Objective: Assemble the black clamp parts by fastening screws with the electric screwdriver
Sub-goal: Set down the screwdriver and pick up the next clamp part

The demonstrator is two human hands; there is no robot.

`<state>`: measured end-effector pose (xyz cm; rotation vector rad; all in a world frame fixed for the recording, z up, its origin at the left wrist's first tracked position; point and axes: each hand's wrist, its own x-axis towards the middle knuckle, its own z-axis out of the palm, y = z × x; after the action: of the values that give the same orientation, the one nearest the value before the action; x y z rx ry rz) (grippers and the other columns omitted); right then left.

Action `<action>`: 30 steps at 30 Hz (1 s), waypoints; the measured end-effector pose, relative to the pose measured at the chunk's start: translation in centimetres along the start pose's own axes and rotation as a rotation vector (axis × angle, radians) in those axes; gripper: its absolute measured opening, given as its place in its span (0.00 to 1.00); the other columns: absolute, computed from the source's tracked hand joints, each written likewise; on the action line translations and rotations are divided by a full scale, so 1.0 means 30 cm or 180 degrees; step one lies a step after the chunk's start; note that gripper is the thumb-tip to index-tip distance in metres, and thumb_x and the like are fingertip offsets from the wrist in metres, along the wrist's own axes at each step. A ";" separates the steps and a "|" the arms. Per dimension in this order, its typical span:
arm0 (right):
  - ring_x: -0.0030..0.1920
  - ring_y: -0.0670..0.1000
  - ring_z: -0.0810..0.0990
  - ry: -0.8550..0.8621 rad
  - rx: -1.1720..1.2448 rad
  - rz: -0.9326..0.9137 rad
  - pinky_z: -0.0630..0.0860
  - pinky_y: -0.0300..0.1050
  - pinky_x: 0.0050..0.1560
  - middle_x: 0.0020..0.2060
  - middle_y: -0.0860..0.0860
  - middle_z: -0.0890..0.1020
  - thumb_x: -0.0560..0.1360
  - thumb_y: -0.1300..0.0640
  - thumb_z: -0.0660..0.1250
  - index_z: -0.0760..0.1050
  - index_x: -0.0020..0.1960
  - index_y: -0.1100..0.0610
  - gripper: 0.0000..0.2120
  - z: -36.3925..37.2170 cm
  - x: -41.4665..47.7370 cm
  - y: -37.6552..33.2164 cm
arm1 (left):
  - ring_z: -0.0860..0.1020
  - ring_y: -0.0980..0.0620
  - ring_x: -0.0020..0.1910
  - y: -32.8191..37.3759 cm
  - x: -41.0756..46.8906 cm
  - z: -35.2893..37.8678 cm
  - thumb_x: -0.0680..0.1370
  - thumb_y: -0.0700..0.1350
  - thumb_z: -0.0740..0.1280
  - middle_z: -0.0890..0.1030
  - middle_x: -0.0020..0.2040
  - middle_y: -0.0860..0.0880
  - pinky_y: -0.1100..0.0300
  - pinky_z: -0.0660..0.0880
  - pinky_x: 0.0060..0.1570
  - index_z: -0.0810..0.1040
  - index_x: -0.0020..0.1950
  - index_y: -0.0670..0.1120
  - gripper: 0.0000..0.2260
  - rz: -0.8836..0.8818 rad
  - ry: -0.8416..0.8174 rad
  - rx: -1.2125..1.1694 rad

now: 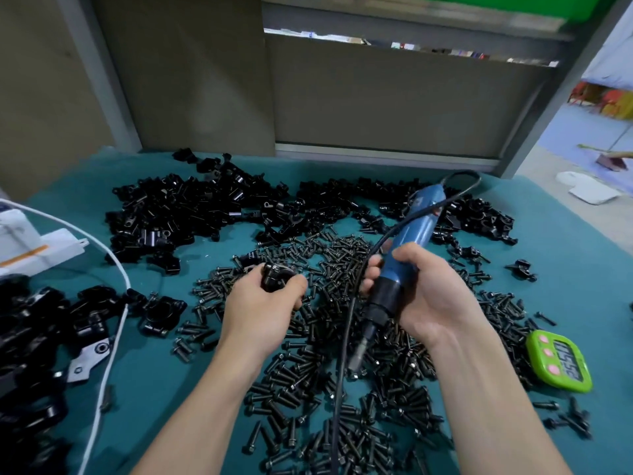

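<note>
The small black metal clamp part (pixel 275 276) is dark and glossy with a rounded body (its finer shape is lost in the grip). It is held just above the counter, left of centre. The left hand (pixel 263 303) holds it, the fingers (pixel 298 282) curled round its far side and the thumb closing on it from the left.

To the right and apart from it is the blue cylindrical electric screwdriver (pixel 409 234) with a black collar. Its bit slants down toward the person over the loose black flanged screws (pixel 301 378). The right hand (pixel 428 296) grips its barrel, fingers wrapped fully round it. The tool's black cord (pixel 342 371) loops from the top and runs down between the forearms.

Heaps of black clamp pieces (pixel 178 214) lie along the back of the teal cloth-covered counter (pixel 565 234). A green digital timer (pixel 558 361) sits on the right and a white cable (pixel 113 337) curves down the left.
</note>
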<state>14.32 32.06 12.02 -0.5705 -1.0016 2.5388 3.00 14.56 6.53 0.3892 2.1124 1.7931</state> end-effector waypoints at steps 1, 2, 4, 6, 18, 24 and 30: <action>0.33 0.52 0.76 -0.0067 0.0095 -0.0129 0.79 0.49 0.35 0.37 0.56 0.78 0.65 0.66 0.67 0.68 0.66 0.56 0.30 -0.005 0.008 -0.001 | 0.74 0.51 0.29 0.000 -0.001 -0.001 0.66 0.59 0.71 0.81 0.32 0.51 0.50 0.75 0.40 0.80 0.44 0.50 0.15 -0.0056 0.0000 0.0021; 0.31 0.50 0.74 -0.0204 0.0163 -0.0286 0.78 0.47 0.33 0.36 0.54 0.77 0.64 0.67 0.67 0.69 0.66 0.58 0.31 -0.016 0.014 -0.004 | 0.72 0.52 0.28 -0.002 0.001 0.000 0.66 0.57 0.72 0.78 0.30 0.53 0.52 0.73 0.38 0.80 0.45 0.49 0.14 -0.0072 0.0016 0.0040; 0.28 0.47 0.72 -0.0619 0.0067 -0.0620 0.75 0.43 0.31 0.34 0.51 0.74 0.63 0.67 0.65 0.73 0.65 0.60 0.29 -0.043 0.013 -0.019 | 0.70 0.53 0.27 -0.009 0.006 0.002 0.69 0.49 0.75 0.74 0.28 0.56 0.53 0.71 0.37 0.79 0.47 0.44 0.13 -0.0051 0.0043 0.0096; 0.27 0.45 0.71 -0.1150 -0.0054 -0.0873 0.74 0.41 0.32 0.32 0.49 0.74 0.65 0.66 0.65 0.76 0.63 0.57 0.26 -0.064 0.010 -0.041 | 0.69 0.54 0.26 -0.016 0.009 0.007 0.72 0.45 0.76 0.73 0.27 0.56 0.53 0.70 0.36 0.78 0.46 0.41 0.11 -0.0016 0.0040 0.0166; 0.29 0.47 0.72 0.0679 0.1634 -0.1152 0.74 0.42 0.37 0.32 0.51 0.74 0.79 0.66 0.66 0.68 0.60 0.57 0.12 -0.019 0.112 0.040 | 0.66 0.59 0.22 -0.012 -0.010 0.035 0.71 0.45 0.77 0.71 0.24 0.58 0.67 0.63 0.23 0.78 0.36 0.47 0.09 0.0391 -0.0287 0.0909; 0.30 0.48 0.72 0.0808 0.1438 -0.1275 0.75 0.43 0.37 0.34 0.52 0.75 0.79 0.69 0.64 0.72 0.64 0.54 0.17 -0.059 0.127 0.054 | 0.67 0.58 0.22 0.000 -0.036 0.044 0.70 0.45 0.77 0.73 0.25 0.57 0.67 0.62 0.22 0.73 0.32 0.47 0.13 0.0627 -0.0484 0.1278; 0.30 0.47 0.72 0.0852 0.1470 -0.1301 0.74 0.43 0.39 0.34 0.52 0.74 0.80 0.69 0.63 0.72 0.61 0.55 0.14 -0.075 0.126 0.058 | 0.70 0.58 0.22 0.006 -0.039 0.042 0.64 0.50 0.74 0.79 0.27 0.54 0.62 0.65 0.22 0.78 0.34 0.46 0.10 0.0572 -0.0546 0.1476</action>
<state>11.87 33.86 8.39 -0.4901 -0.3682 2.1497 4.61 15.23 6.63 0.8407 2.4155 1.2786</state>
